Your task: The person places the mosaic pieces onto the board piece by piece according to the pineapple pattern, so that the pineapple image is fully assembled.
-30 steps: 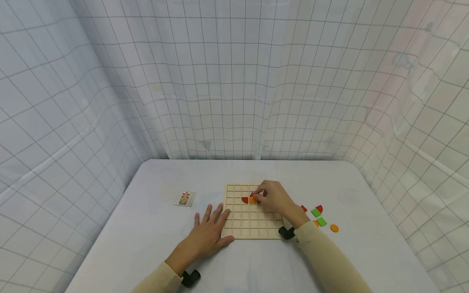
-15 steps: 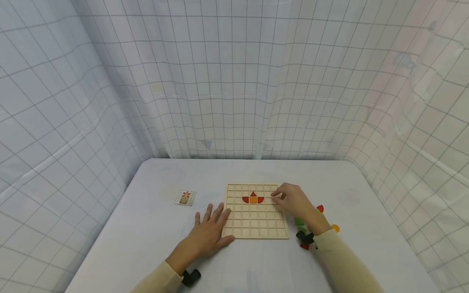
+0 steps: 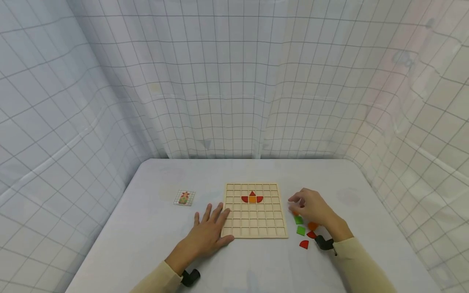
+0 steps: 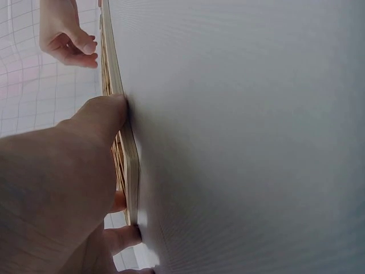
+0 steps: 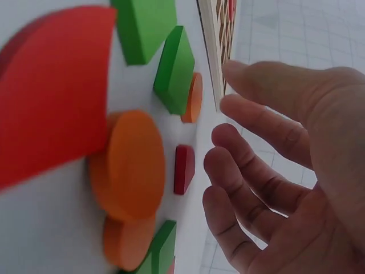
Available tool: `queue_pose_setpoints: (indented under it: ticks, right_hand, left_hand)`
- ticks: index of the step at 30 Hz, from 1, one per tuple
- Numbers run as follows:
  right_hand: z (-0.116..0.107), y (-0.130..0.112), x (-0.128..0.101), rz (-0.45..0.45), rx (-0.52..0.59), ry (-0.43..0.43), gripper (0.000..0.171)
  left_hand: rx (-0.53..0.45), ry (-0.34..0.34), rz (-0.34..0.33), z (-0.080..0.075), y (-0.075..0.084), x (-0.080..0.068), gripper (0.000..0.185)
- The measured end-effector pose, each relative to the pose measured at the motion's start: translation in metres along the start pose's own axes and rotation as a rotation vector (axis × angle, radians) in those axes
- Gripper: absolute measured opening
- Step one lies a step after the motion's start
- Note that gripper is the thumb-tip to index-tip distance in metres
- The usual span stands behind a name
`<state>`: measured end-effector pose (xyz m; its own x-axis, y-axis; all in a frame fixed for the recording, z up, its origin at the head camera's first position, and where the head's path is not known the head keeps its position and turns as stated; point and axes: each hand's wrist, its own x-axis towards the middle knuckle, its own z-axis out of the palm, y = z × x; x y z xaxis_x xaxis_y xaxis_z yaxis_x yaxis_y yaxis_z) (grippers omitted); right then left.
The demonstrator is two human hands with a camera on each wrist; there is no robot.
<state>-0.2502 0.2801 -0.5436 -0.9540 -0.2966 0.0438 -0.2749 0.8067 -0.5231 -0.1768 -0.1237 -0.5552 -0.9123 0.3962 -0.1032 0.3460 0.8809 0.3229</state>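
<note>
A wooden grid board (image 3: 253, 221) lies on the white table. On it sit a red triangle (image 3: 252, 193), an orange square (image 3: 252, 199) and two red quarter-round pieces (image 3: 244, 199) beside the square. My left hand (image 3: 209, 230) lies flat with straight fingers, touching the board's left edge; in the left wrist view its thumb (image 4: 100, 120) presses the board's rim (image 4: 130, 165). My right hand (image 3: 308, 206) hovers over loose pieces to the right of the board, fingers (image 5: 251, 142) loosely curved and holding nothing. Under it lie green squares (image 3: 298, 219), an orange disc (image 5: 128, 165) and a small red piece (image 5: 184, 168).
A small pattern card (image 3: 184, 197) lies left of the board. More loose pieces, a green square (image 3: 301, 230) and a red quarter-round (image 3: 303, 244), lie near my right wrist. White gridded curtains close in the table on three sides.
My right hand left the board's upper middle, where the red and orange pieces now lie, and moved right to the loose pieces. The left hand has stayed put.
</note>
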Motion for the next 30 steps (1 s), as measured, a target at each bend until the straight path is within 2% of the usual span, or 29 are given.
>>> queue_pose_setpoints:
  ticks: [12, 24, 30]
  right_hand:
    - [-0.002, 0.011, -0.013, -0.06, -0.005, -0.039, 0.02]
    - [0.002, 0.009, -0.013, -0.05, 0.049, -0.055, 0.012]
    - [0.004, 0.007, -0.012, -0.052, 0.056, -0.05, 0.011]
  left_hand:
    - [-0.012, -0.001, 0.014, -0.003, 0.0, -0.004, 0.092]
    - [-0.017, -0.01, 0.023, -0.001, -0.003, -0.001, 0.092]
    - [-0.031, -0.014, 0.016, -0.004, -0.003, -0.002, 0.092]
